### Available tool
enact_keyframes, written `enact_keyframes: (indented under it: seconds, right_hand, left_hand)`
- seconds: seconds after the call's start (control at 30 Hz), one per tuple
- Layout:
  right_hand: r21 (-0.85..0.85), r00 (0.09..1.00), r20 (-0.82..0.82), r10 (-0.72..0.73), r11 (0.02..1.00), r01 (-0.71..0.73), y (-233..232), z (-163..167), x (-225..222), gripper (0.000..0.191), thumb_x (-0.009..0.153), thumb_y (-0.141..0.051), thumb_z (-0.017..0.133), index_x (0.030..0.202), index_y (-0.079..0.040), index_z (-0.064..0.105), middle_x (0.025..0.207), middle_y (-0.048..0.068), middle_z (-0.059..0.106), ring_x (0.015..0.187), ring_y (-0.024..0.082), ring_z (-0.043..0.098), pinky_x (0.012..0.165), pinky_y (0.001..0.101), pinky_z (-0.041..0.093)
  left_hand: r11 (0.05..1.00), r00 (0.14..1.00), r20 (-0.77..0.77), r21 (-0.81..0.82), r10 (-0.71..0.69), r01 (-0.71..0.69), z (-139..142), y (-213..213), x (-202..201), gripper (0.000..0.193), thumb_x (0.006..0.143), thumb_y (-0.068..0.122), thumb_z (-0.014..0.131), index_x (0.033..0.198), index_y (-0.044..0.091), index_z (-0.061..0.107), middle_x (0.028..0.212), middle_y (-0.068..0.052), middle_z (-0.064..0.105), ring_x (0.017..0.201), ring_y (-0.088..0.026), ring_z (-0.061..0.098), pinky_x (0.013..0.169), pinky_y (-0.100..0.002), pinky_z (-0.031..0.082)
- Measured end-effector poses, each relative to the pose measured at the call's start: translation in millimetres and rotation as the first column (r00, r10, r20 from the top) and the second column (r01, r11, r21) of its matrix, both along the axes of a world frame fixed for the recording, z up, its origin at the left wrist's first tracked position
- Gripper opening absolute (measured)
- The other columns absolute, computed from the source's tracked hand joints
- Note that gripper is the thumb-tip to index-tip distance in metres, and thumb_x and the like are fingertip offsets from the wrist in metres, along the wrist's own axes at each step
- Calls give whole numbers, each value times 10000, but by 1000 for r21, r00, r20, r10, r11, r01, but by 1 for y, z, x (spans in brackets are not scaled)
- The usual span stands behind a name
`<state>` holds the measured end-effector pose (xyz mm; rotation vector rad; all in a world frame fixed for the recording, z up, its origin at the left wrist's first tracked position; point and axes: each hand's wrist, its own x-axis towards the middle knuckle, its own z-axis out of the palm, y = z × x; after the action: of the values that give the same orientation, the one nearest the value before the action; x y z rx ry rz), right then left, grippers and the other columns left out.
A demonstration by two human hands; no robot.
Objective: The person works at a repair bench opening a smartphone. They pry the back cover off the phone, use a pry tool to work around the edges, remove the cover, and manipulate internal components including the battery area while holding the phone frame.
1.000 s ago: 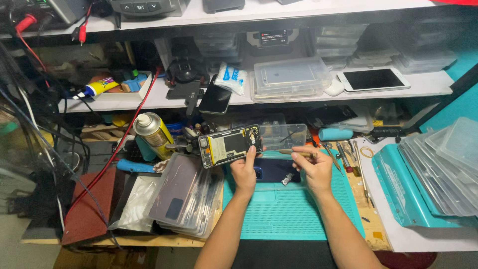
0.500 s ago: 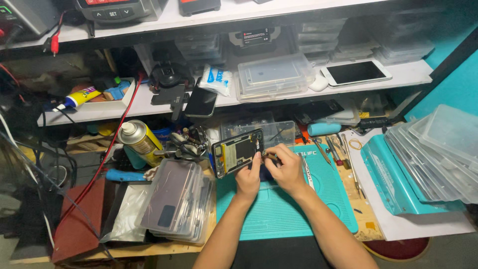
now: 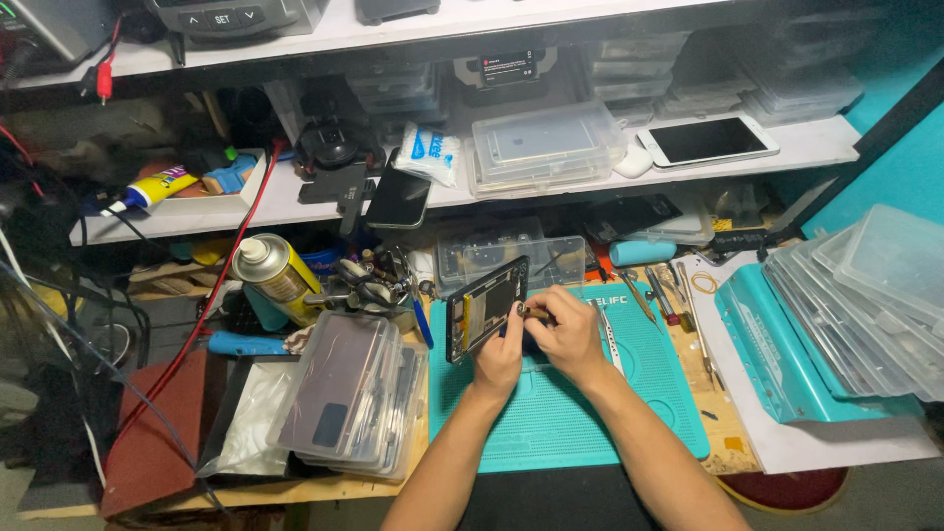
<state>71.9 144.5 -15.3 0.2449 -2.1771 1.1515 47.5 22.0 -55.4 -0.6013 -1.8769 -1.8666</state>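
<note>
- A yellow spray can (image 3: 276, 278) stands at the far left, with a stack of clear cases (image 3: 352, 395) lying just in front of it.
- The opened phone (image 3: 485, 307) tilts upright over the teal mat (image 3: 560, 423).
- The left hand (image 3: 500, 356) grips the phone's lower edge from below.
- The right hand (image 3: 567, 329), just right of the phone, pinches a small tool (image 3: 532, 313) against its right edge.
- 1 white phone (image 3: 707, 140) rests on the shelf (image 3: 806, 147) at the right.
</note>
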Motion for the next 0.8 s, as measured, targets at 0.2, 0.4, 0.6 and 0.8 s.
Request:
enact_keyframes:
  seconds: [0.2, 0.4, 0.6, 0.8]
  right_hand:
    - [-57, 999, 43, -15, 998, 17, 3, -6, -3, 138, 791, -18, 738, 924, -5, 705, 807, 71, 674, 612, 137, 626, 545, 260, 482]
    - [-269, 995, 99, -6, 962, 33, 11, -16, -5, 153, 879, -74, 660, 978, 12, 738, 821, 57, 702, 620, 120, 597, 560, 250, 471]
    - [-606, 977, -82, 196, 769, -205, 43, -27, -5, 484, 1145, -254, 411, 973, 56, 740, 878, 28, 682, 705, 76, 590, 649, 178, 489]
    - [-807, 923, 128, 363, 579, -116, 48, -23, -5, 210, 972, -100, 632, 1058, 79, 698, 841, 133, 724, 679, 175, 713, 614, 297, 612]
  left_hand:
    - [1000, 1000, 20, -18, -23, 23, -1, 0, 0, 180, 1019, 101, 614, 1067, -36, 720, 991, -118, 757, 881, -228, 725, 780, -346, 554]
    - [999, 982, 186, 31, -34, 29, -14, 4, -6, 208, 1026, 138, 640, 940, -14, 752, 906, -88, 771, 830, -186, 718, 777, -315, 549]
    - [940, 953, 291, 340, -89, -17, -13, 7, -20, 268, 1068, 146, 606, 966, -72, 723, 921, -136, 777, 840, -171, 715, 789, -300, 566]
    - [841, 963, 190, 537, -193, 62, 4, -6, -27, 325, 1079, 132, 464, 1275, -80, 612, 1241, -161, 700, 1025, -236, 730, 894, -358, 611]
